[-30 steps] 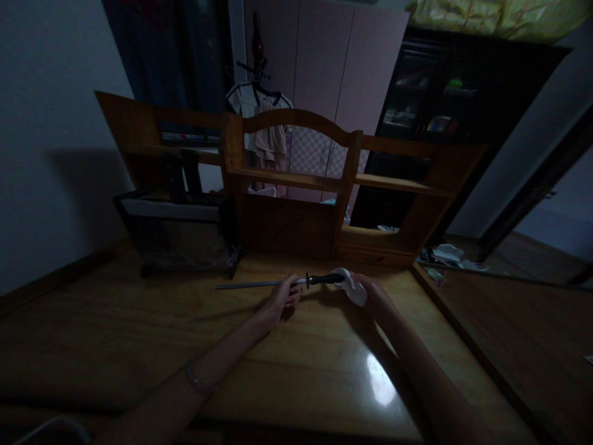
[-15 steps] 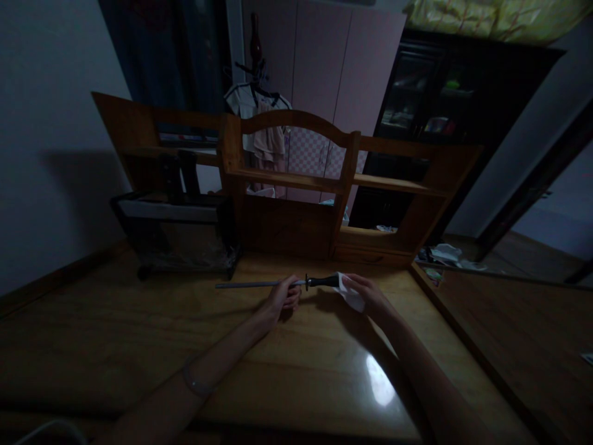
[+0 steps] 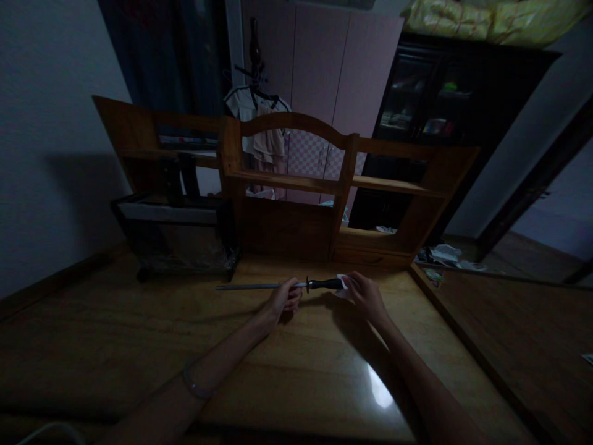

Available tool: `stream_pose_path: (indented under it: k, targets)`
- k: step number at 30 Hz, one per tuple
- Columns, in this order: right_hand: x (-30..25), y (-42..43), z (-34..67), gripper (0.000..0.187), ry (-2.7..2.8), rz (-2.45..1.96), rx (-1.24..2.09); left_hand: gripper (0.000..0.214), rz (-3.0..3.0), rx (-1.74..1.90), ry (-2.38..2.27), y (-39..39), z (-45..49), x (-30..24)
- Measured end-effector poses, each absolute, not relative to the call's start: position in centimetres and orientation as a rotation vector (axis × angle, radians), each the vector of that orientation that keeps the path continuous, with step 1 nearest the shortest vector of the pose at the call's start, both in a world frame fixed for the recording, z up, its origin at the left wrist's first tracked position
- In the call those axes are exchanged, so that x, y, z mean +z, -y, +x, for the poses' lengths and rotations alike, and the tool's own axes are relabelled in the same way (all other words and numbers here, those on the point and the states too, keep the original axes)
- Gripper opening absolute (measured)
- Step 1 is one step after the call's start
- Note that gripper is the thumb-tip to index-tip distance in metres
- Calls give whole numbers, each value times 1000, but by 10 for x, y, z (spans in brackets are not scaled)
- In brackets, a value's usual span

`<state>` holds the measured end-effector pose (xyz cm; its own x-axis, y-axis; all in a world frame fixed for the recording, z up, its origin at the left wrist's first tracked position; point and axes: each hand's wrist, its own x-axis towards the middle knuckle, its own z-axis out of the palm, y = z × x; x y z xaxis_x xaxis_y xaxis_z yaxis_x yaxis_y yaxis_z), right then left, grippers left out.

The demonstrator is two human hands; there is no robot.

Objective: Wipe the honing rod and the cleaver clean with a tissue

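A honing steel (image 3: 250,287) with a grey rod and a black handle lies level above the desk, its tip pointing left. My left hand (image 3: 288,298) is closed round the rod just left of the guard. At the handle's right end, my right hand (image 3: 364,290) pinches a white tissue (image 3: 343,287) against the black grip. Most of the tissue is hidden under the fingers. Behind and to the left stands a dark knife block (image 3: 178,235) with black handles rising from its top.
The wooden desk (image 3: 278,383) carries a shelf hutch (image 3: 291,179) along its back edge. A wall (image 3: 50,154) closes the left side. Beyond are a pink wardrobe (image 3: 319,68), hanging clothes (image 3: 266,136) and a dark cabinet (image 3: 491,99). A white cable (image 3: 50,426) shows at bottom left.
The tissue, which hung loosely below the handle's end, is now bunched up under my right fingers. My left hand keeps its hold on the rod.
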<state>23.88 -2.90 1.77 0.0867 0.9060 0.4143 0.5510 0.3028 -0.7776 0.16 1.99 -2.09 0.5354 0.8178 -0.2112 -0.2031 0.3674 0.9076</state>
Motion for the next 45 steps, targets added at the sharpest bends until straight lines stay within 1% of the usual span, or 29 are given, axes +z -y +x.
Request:
stream_pose_path:
  k: [6, 10, 12, 17, 19, 21, 25, 31, 35, 37, 39, 43, 45]
  targets:
    - [18, 34, 234, 30, 1584, -1370, 368, 47, 949, 734, -730, -19, 2, -18]
    - [16, 30, 240, 32, 1460, -1363, 363, 47, 942, 732, -727, -19, 2, -18]
    - [16, 27, 243, 35, 1410, -1352, 457, 48, 939, 728, -726, -19, 2, -18]
    - [15, 26, 242, 37, 1375, -1318, 937, 47, 931, 718, -720, -19, 2, -19]
    - [14, 26, 241, 36, 1330, -1308, 1041, 47, 928, 714, -717, -19, 2, -19]
    - [13, 26, 240, 38, 1299, -1299, 1078, 47, 926, 706, -713, -19, 2, -19]
    - [15, 26, 240, 42, 1350, -1330, 1023, 46, 931, 700, -705, -19, 2, -18]
    - [15, 24, 239, 47, 1550, -1392, 732, 46, 944, 710, -714, -16, 3, -17]
    - [13, 25, 241, 44, 1581, -1384, 526, 45, 949, 716, -723, -15, 3, -17]
    - [14, 25, 242, 43, 1519, -1397, 522, 44, 949, 716, -722, -16, 2, -17]
    - [15, 27, 242, 41, 1447, -1405, 660, 45, 945, 720, -719, -16, 2, -17]
    - [18, 29, 238, 40, 1243, -1298, 1246, 45, 929, 738, -706, -17, 1, -16]
    - [17, 29, 236, 39, 1149, -1232, 1421, 45, 921, 739, -697, -17, 1, -16]
